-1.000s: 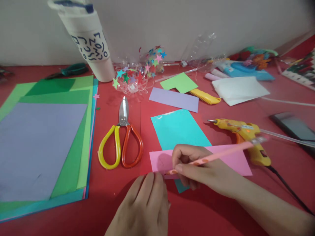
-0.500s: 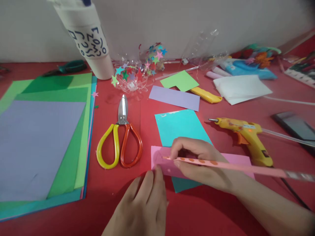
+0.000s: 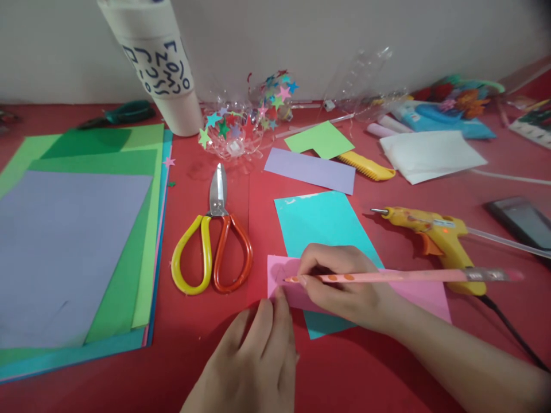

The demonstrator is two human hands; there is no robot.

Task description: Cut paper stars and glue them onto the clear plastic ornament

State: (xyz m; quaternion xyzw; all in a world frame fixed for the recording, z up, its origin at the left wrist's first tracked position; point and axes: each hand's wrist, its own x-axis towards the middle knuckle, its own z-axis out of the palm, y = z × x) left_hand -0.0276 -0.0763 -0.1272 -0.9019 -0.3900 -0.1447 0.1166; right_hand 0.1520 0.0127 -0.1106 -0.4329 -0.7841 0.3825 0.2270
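My right hand is closed round a pink pencil with orange dots, its tip resting on the left end of a pink paper strip, where a faint pencil outline shows. My left hand lies flat with its fingers together, the fingertips pressing the strip's lower left corner onto the red table. The strip lies across a turquoise sheet.
Scissors with yellow and orange handles lie left of the strip; a yellow glue gun lies to the right, its cord trailing off. A stack of coloured paper fills the left. A white cup, star-covered plastic, a phone and paper scraps sit farther back.
The pencil's rear end swung low and to the right, then rose again to near level. Its tip moved a little left and up on the strip. My left hand stayed holding the corner.
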